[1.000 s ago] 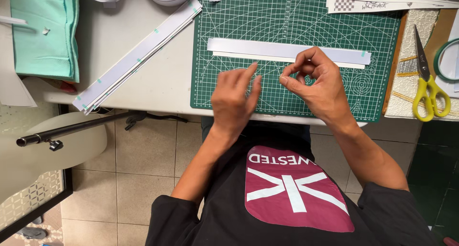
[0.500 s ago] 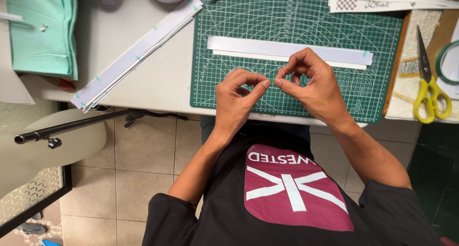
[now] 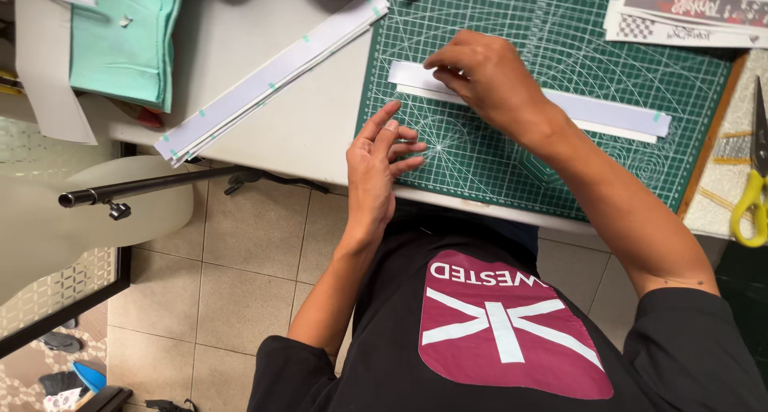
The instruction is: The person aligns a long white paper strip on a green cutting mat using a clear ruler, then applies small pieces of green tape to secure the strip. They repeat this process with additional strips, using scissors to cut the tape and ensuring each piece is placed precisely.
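Observation:
A long white paper strip lies across a green cutting mat on a pale table. My right hand reaches over the mat and its fingertips press on the strip's left end. My left hand hovers at the table's near edge, fingers spread, holding nothing; it sits just left of the mat's front corner. The part of the strip under my right hand is hidden.
A stack of long white strips lies diagonally left of the mat. Mint green fabric sits at the far left. Yellow-handled scissors lie at the right edge. Printed sheets rest at the mat's top right. A black rod juts below the table.
Both hands were pinched together near the mat's front edge. Now my right hand has moved up and left onto the strip's end, and my left hand has opened and drifted left.

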Demonstrator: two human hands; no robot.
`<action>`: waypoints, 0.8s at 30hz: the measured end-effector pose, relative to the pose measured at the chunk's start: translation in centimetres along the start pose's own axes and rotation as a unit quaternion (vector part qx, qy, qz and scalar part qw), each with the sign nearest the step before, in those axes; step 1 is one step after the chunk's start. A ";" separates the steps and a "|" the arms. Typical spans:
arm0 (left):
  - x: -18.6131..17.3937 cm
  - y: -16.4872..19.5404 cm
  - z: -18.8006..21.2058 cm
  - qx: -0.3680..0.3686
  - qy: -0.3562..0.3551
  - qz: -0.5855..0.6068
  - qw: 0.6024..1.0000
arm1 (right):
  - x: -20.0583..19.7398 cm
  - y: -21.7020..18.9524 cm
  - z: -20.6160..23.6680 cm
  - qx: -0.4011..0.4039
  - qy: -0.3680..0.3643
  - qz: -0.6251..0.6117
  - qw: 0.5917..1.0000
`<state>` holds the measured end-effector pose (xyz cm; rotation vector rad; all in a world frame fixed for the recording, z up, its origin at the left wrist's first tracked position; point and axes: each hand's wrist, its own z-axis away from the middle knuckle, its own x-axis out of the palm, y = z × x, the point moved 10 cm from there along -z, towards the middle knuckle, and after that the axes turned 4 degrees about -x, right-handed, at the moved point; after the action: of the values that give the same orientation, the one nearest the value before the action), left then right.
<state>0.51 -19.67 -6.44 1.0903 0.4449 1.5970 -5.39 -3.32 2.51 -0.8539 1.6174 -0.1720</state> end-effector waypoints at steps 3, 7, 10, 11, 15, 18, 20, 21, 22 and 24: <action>0.1 0.2 -0.2 0.003 -0.013 0.041 0.999 | 1.1 0.1 -1.3 0.008 -0.002 -0.010 1.000; 0.3 1.1 -0.1 0.020 -0.025 0.025 0.999 | 1.5 0.3 -1.7 0.021 0.006 0.017 1.000; 0.5 4.2 0.5 0.147 -0.034 -0.098 0.984 | 1.3 1.6 -1.4 0.057 -0.001 -0.016 0.998; 0.2 5.4 0.5 0.197 -0.001 -0.183 0.963 | 1.2 2.2 -1.4 0.073 -0.005 -0.037 0.997; 0.7 8.8 -0.9 0.312 0.077 -0.363 0.875 | 1.6 4.0 -1.4 0.120 -0.045 -0.120 0.985; 1.1 9.1 -3.0 0.292 0.092 -0.405 0.862 | 1.7 3.9 -1.2 0.120 -0.064 -0.123 0.983; 1.5 9.3 -3.8 0.285 0.096 -0.430 0.851 | 1.7 3.4 -1.5 0.102 -0.066 -0.095 0.988; 1.7 9.4 -3.9 0.291 0.096 -0.439 0.845 | 1.6 3.2 -1.5 0.099 -0.060 -0.095 0.989; 1.9 9.5 -3.8 0.295 0.097 -0.448 0.838 | 1.6 3.0 -1.5 0.095 -0.055 -0.095 0.989; 2.2 9.7 -3.8 0.299 0.099 -0.462 0.829 | 1.4 2.8 -1.6 0.095 -0.050 -0.095 0.990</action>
<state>-8.04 -19.98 -0.11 0.9032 1.4408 0.6823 -8.00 -2.69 0.27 -0.8533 1.4012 -0.4050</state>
